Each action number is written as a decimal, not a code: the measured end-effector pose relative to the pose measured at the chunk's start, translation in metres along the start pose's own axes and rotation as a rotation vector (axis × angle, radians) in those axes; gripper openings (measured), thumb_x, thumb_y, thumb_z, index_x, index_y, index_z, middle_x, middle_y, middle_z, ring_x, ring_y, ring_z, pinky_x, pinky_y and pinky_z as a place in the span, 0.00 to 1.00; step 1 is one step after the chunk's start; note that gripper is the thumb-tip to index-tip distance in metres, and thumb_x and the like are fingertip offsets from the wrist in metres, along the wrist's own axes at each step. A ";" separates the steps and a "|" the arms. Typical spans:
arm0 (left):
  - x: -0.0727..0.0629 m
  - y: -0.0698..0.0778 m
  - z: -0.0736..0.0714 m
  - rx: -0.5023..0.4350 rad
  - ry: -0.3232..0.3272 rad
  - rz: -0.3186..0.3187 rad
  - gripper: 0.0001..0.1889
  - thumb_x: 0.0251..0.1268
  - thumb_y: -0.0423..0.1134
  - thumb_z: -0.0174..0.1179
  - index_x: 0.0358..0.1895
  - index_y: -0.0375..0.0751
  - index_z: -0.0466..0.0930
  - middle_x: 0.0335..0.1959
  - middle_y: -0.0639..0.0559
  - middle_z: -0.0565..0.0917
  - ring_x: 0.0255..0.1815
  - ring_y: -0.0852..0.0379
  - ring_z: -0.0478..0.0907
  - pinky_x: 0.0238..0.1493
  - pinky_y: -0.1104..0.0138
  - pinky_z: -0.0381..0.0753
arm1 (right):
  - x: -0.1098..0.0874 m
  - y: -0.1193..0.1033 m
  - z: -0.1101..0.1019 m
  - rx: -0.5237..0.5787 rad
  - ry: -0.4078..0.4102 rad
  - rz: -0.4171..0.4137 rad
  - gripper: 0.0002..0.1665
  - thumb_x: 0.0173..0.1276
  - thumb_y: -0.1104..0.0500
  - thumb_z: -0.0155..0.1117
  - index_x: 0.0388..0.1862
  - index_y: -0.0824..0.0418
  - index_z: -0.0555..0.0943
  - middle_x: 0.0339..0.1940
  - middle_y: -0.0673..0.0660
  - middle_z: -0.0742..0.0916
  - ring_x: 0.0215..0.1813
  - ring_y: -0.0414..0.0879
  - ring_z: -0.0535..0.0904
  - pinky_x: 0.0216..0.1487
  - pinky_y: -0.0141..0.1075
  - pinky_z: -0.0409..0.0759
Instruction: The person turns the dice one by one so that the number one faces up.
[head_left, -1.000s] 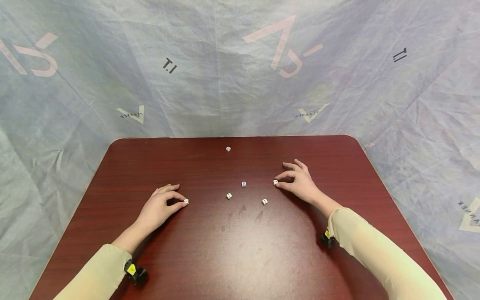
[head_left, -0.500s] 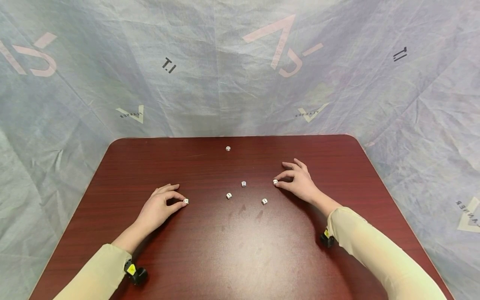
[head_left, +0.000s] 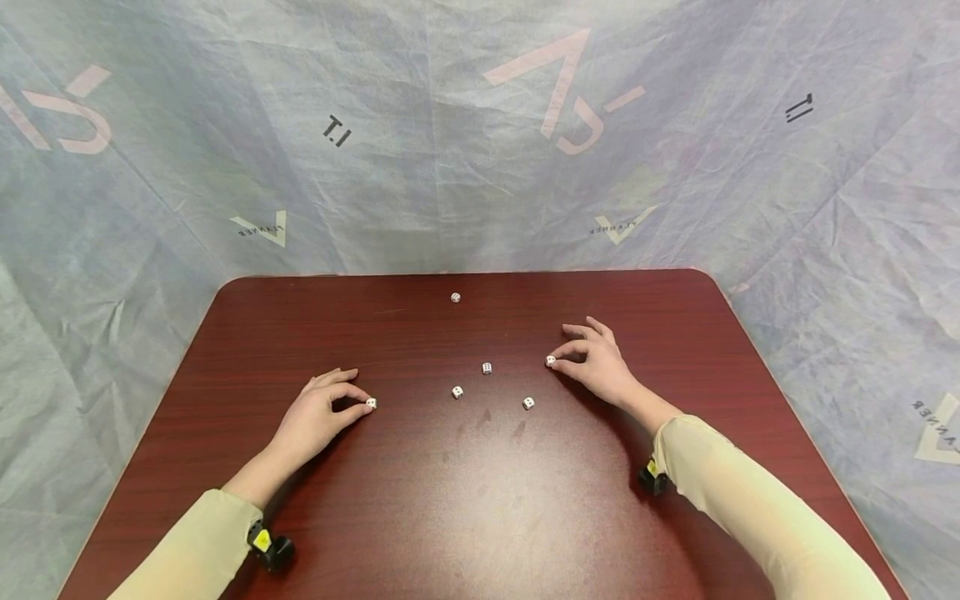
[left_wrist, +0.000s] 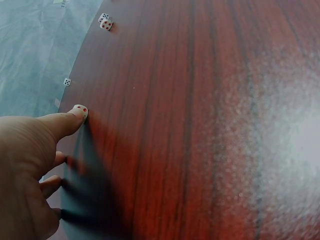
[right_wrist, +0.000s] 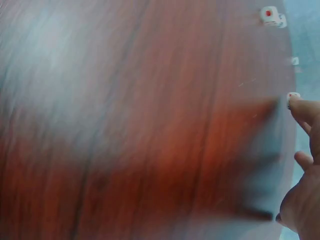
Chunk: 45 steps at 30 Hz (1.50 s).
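Observation:
Between thumb and index finger, my left hand (head_left: pixel 318 417) pinches a small white die (head_left: pixel 372 403) at the left of the table. The left wrist view shows that die close up (left_wrist: pixel 83 109), partly covered by the thumb. On the other side my right hand (head_left: pixel 597 367) pinches a second white die (head_left: pixel 551 361), its other fingers spread away from it. In the right wrist view the thumb hides part of this die (right_wrist: pixel 291 97). Loose dice lie between the hands: one showing a six (head_left: pixel 487 368), one to its left (head_left: pixel 457 392) and one nearer the front (head_left: pixel 528 403).
Another die (head_left: pixel 455 297) lies alone near the far edge of the dark red wooden table (head_left: pixel 450 517). A grey printed cloth (head_left: pixel 390 192) hangs behind the table and along both sides. Each wrist carries a small black camera, such as the left camera (head_left: pixel 277 550).
My right hand's die has shifted very slightly toward the far edge. The left hand and the loose dice have stayed in place.

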<state>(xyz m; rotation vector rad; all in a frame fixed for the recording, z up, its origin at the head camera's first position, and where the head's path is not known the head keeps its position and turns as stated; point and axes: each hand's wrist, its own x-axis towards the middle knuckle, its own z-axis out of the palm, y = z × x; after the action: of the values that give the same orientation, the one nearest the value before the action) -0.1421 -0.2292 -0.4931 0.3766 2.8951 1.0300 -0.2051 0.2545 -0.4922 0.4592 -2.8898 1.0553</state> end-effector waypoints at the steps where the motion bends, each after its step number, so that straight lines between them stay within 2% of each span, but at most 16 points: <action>1: 0.000 0.000 0.000 0.000 0.001 0.002 0.06 0.65 0.47 0.73 0.42 0.56 0.90 0.71 0.42 0.75 0.78 0.37 0.58 0.76 0.37 0.54 | 0.001 0.000 0.000 0.025 0.013 0.001 0.06 0.64 0.51 0.78 0.39 0.47 0.92 0.71 0.62 0.78 0.81 0.67 0.48 0.77 0.64 0.44; 6: -0.001 -0.001 0.001 0.002 0.009 0.006 0.06 0.65 0.47 0.73 0.41 0.55 0.90 0.70 0.41 0.75 0.78 0.37 0.59 0.77 0.38 0.52 | 0.005 -0.003 -0.004 0.153 0.085 -0.007 0.08 0.64 0.51 0.78 0.40 0.51 0.92 0.68 0.66 0.79 0.79 0.68 0.53 0.78 0.61 0.43; 11: -0.001 0.000 0.002 0.005 0.017 0.003 0.06 0.64 0.47 0.73 0.41 0.55 0.90 0.70 0.42 0.75 0.78 0.37 0.59 0.76 0.38 0.53 | 0.005 -0.008 -0.006 0.261 0.123 0.027 0.12 0.65 0.51 0.77 0.44 0.53 0.92 0.67 0.65 0.80 0.79 0.62 0.59 0.80 0.55 0.44; 17: -0.001 0.000 0.002 0.006 0.010 0.006 0.05 0.64 0.46 0.73 0.41 0.55 0.90 0.70 0.42 0.76 0.78 0.37 0.60 0.77 0.39 0.52 | 0.003 -0.014 -0.001 0.459 0.180 0.108 0.17 0.66 0.53 0.77 0.50 0.60 0.91 0.69 0.65 0.79 0.80 0.61 0.57 0.81 0.53 0.45; 20: 0.000 -0.001 0.002 0.009 0.008 0.005 0.06 0.64 0.46 0.73 0.42 0.55 0.90 0.70 0.42 0.75 0.78 0.37 0.60 0.77 0.39 0.52 | 0.004 -0.015 0.003 0.559 0.224 0.123 0.19 0.66 0.56 0.77 0.51 0.65 0.89 0.68 0.66 0.79 0.80 0.60 0.58 0.81 0.51 0.43; 22: 0.000 -0.001 0.002 0.011 0.007 0.005 0.06 0.65 0.46 0.73 0.42 0.55 0.90 0.70 0.42 0.75 0.78 0.37 0.59 0.77 0.39 0.53 | 0.004 -0.015 0.006 0.582 0.254 0.119 0.19 0.65 0.58 0.77 0.51 0.66 0.89 0.65 0.67 0.81 0.79 0.59 0.60 0.82 0.50 0.42; 24: 0.000 0.000 0.002 0.011 0.007 0.005 0.06 0.65 0.46 0.73 0.42 0.54 0.89 0.70 0.42 0.75 0.78 0.37 0.59 0.77 0.38 0.53 | 0.004 -0.014 0.008 0.560 0.272 0.105 0.17 0.65 0.58 0.77 0.50 0.66 0.89 0.61 0.67 0.84 0.78 0.57 0.63 0.82 0.49 0.41; 27: 0.001 0.000 0.002 0.011 0.008 0.010 0.06 0.65 0.46 0.73 0.42 0.54 0.90 0.70 0.41 0.75 0.78 0.37 0.59 0.77 0.39 0.52 | 0.003 -0.012 0.010 0.468 0.266 0.080 0.15 0.66 0.58 0.77 0.48 0.63 0.90 0.57 0.67 0.86 0.77 0.55 0.66 0.81 0.48 0.38; 29: 0.001 0.000 0.002 0.010 0.008 0.013 0.06 0.65 0.46 0.73 0.42 0.53 0.90 0.70 0.41 0.75 0.78 0.37 0.59 0.77 0.39 0.51 | 0.001 -0.010 0.012 0.389 0.245 0.081 0.13 0.65 0.55 0.77 0.46 0.60 0.91 0.60 0.67 0.85 0.78 0.58 0.62 0.80 0.52 0.34; 32: 0.001 0.000 0.001 0.007 0.007 0.016 0.06 0.65 0.46 0.73 0.42 0.53 0.90 0.70 0.41 0.75 0.78 0.36 0.59 0.78 0.39 0.50 | -0.003 -0.008 0.015 0.286 0.206 0.110 0.13 0.64 0.51 0.78 0.45 0.56 0.92 0.69 0.67 0.78 0.81 0.65 0.51 0.77 0.61 0.26; 35: 0.001 0.001 0.001 0.006 0.008 0.015 0.06 0.65 0.46 0.73 0.42 0.53 0.90 0.70 0.41 0.75 0.78 0.36 0.59 0.78 0.39 0.50 | -0.005 -0.008 0.019 0.201 0.180 0.138 0.13 0.63 0.49 0.78 0.43 0.53 0.93 0.74 0.67 0.73 0.81 0.70 0.42 0.74 0.68 0.23; 45: 0.001 0.002 0.001 0.015 0.009 0.016 0.07 0.65 0.46 0.73 0.43 0.52 0.90 0.70 0.41 0.75 0.77 0.36 0.60 0.77 0.39 0.51 | -0.006 -0.008 0.024 0.077 0.135 0.152 0.11 0.63 0.45 0.77 0.40 0.47 0.94 0.76 0.65 0.71 0.82 0.70 0.42 0.76 0.66 0.24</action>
<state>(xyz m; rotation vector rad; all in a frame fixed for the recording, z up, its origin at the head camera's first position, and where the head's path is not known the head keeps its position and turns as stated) -0.1425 -0.2266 -0.4925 0.3975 2.9139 1.0156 -0.1956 0.2353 -0.5060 0.1644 -2.8088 1.1726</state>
